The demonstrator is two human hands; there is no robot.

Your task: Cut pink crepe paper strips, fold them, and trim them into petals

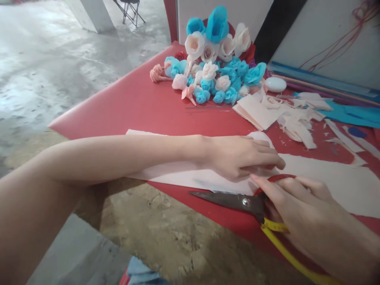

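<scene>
A long strip of pale pink crepe-like paper [320, 178] lies across the table. Palm down on it rests my left hand [246, 156], its fingers reaching forward and slightly bent, with nothing seen in them. My right hand [303, 209] is wrapped round the red handles of dark-bladed scissors [225, 199]. The blades point left along the paper's near edge, close together. A yellow measuring tape [274, 241] hangs by the scissor handles beneath my right hand; whether the fingers hold it too is hidden. My left forearm covers part of the paper.
Blue, white and pink paper flowers [216, 75] crowd the back of the red table [124, 107]. To the right lie folded paper [257, 109], cut scraps [299, 126], blue paper [353, 113] and a white oval object [275, 84]. The table's near edge runs diagonally below the scissors.
</scene>
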